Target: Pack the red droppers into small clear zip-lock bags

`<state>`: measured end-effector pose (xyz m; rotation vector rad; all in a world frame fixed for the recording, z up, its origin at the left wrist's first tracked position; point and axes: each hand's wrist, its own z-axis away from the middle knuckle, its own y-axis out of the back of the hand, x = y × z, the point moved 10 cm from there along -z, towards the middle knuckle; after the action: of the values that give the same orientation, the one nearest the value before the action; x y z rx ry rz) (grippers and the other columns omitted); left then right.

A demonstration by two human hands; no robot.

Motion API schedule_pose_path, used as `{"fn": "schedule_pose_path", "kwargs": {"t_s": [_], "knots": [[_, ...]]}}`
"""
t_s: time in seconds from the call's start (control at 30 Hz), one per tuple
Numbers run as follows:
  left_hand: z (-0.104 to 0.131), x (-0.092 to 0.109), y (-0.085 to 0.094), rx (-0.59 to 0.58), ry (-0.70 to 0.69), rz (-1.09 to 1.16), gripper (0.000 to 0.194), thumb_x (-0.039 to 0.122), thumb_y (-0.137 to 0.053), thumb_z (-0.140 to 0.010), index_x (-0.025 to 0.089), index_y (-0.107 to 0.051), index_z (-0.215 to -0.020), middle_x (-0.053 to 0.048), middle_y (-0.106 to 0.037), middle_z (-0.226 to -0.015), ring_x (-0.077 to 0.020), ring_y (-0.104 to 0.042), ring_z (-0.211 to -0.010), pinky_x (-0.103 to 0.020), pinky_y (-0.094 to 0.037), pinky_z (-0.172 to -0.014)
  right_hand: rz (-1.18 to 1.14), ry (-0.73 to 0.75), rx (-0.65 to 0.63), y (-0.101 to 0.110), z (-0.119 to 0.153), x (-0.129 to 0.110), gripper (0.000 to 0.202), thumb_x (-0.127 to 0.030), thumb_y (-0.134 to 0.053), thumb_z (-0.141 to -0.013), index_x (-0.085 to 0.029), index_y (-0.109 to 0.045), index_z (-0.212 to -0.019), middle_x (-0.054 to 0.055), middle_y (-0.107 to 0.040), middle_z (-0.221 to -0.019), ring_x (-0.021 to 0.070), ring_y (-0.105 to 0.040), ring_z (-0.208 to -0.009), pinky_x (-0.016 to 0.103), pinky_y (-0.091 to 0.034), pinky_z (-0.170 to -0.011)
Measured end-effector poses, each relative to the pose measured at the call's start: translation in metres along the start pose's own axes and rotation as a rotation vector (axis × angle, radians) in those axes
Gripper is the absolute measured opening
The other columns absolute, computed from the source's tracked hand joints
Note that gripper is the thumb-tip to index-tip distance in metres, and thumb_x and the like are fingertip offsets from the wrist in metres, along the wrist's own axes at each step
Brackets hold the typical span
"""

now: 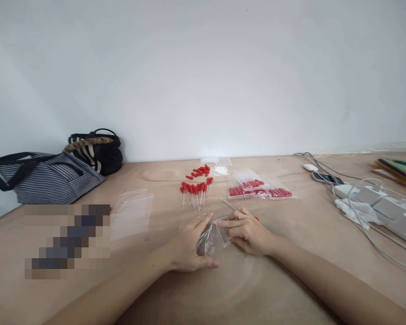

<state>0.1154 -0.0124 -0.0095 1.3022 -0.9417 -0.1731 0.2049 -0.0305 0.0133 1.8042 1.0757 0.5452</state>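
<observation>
A small clear plastic bag (214, 241) is bunched up between my two hands, just above or on the table. My left hand (189, 246) curves round its left side, thumb below and fingers above. The fingertips of my right hand (248, 232) touch the bag's right upper edge. A dropper (230, 204) is also tucked in my right hand; its pale stem points up and left, and a bit of red bulb shows past the knuckles. Beyond my hands lies a fanned group of assembled droppers (195, 192) with red bulbs.
Loose red rubber bulbs (201, 170) and clear tubes (219, 170) lie farther back. Filled dropper bags (253, 187) are stacked right of centre, flat bags (131, 216) to the left. A striped bag (59, 178) stands far left; a power strip (385, 203) with cables is at right.
</observation>
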Motion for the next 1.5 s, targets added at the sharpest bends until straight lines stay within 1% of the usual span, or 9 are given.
{"fn": "schedule_pose_path", "kwargs": {"t_s": [0.17,0.3,0.5,0.67,0.83,1.07,1.2,1.3,1.5], "knots": [[0.000,-0.005,0.001,0.080,0.034,0.076,0.081,0.045,-0.064,-0.070,0.019,-0.024,-0.135,-0.015,-0.039,-0.134,-0.0306,-0.041,-0.119,-0.045,-0.036,-0.096,-0.002,0.020,-0.050,0.000,-0.002,-0.004,0.018,-0.021,-0.051,-0.080,-0.022,-0.061,-0.066,-0.002,-0.054,-0.123,0.0165,-0.050,-0.091,0.031,-0.032,-0.066],[-0.001,-0.012,-0.005,0.077,0.043,0.084,0.076,0.041,-0.064,-0.071,0.018,-0.027,-0.133,-0.014,-0.042,-0.132,-0.0292,-0.042,-0.118,-0.045,-0.037,-0.095,-0.191,-0.061,-0.052,0.008,0.002,0.007,0.008,-0.028,-0.058,-0.077,-0.024,-0.065,-0.080,0.003,-0.058,-0.117,0.0187,-0.052,-0.093,0.034,-0.036,-0.073],[-0.002,-0.014,-0.005,0.079,0.059,0.079,0.074,0.039,-0.064,-0.070,0.021,-0.028,-0.132,-0.012,-0.043,-0.131,-0.0293,-0.043,-0.117,-0.044,-0.038,-0.094,-0.182,-0.572,0.173,0.028,0.034,0.087,0.017,-0.035,-0.061,-0.073,-0.018,-0.061,-0.075,0.004,-0.062,-0.077,0.0168,-0.055,-0.072,0.031,-0.042,-0.065],[0.000,-0.009,0.000,0.082,0.062,0.081,0.072,0.038,-0.065,-0.069,0.021,-0.031,-0.131,-0.012,-0.045,-0.130,-0.0294,-0.045,-0.115,-0.043,-0.039,-0.093,-0.321,-0.841,0.093,0.005,0.056,0.121,0.022,-0.035,-0.065,-0.064,-0.016,-0.057,-0.073,0.001,-0.060,-0.069,0.0139,-0.054,-0.062,0.026,-0.042,-0.055],[0.000,-0.008,0.001,0.074,0.075,0.090,0.069,0.036,-0.064,-0.071,0.022,-0.032,-0.130,-0.011,-0.046,-0.129,-0.0286,-0.045,-0.114,-0.043,-0.038,-0.093,-0.369,-0.903,-0.023,-0.004,0.056,0.115,0.007,-0.023,-0.058,-0.066,-0.018,-0.056,-0.064,-0.001,-0.058,-0.060,0.0128,-0.052,-0.055,0.024,-0.039,-0.050],[0.000,-0.008,0.000,0.038,0.106,0.078,0.069,0.037,-0.063,-0.071,0.018,-0.032,-0.130,-0.013,-0.044,-0.130,-0.0289,-0.044,-0.115,-0.044,-0.037,-0.094,-0.196,-0.789,-0.001,0.013,0.048,0.106,0.008,-0.021,-0.055,-0.067,-0.018,-0.053,-0.060,0.000,-0.058,-0.060,0.0142,-0.052,-0.057,0.025,-0.038,-0.051],[0.000,-0.009,0.002,0.050,0.106,0.075,0.069,0.037,-0.063,-0.070,0.018,-0.032,-0.129,-0.012,-0.046,-0.129,-0.0290,-0.045,-0.114,-0.043,-0.038,-0.093,-0.215,-0.822,0.011,0.014,0.054,0.115,0.010,-0.022,-0.054,-0.069,-0.018,-0.055,-0.060,0.001,-0.059,-0.060,0.0145,-0.052,-0.057,0.026,-0.038,-0.053],[0.000,-0.010,0.003,0.058,0.103,0.086,0.068,0.036,-0.063,-0.071,0.019,-0.032,-0.129,-0.011,-0.046,-0.129,-0.0286,-0.045,-0.114,-0.042,-0.038,-0.093,-0.393,-0.843,0.023,0.014,0.060,0.124,0.009,-0.024,-0.056,-0.070,-0.017,-0.059,-0.066,0.001,-0.060,-0.065,0.0141,-0.053,-0.060,0.026,-0.040,-0.056],[-0.001,-0.011,0.002,0.048,0.109,0.094,0.068,0.038,-0.062,-0.071,0.019,-0.032,-0.129,-0.011,-0.046,-0.128,-0.0286,-0.046,-0.113,-0.042,-0.038,-0.093,-0.825,-0.730,-0.137,0.011,0.059,0.113,0.017,-0.032,-0.063,-0.068,-0.015,-0.062,-0.072,0.000,-0.059,-0.063,0.0108,-0.051,-0.058,0.023,-0.039,-0.054]]}}
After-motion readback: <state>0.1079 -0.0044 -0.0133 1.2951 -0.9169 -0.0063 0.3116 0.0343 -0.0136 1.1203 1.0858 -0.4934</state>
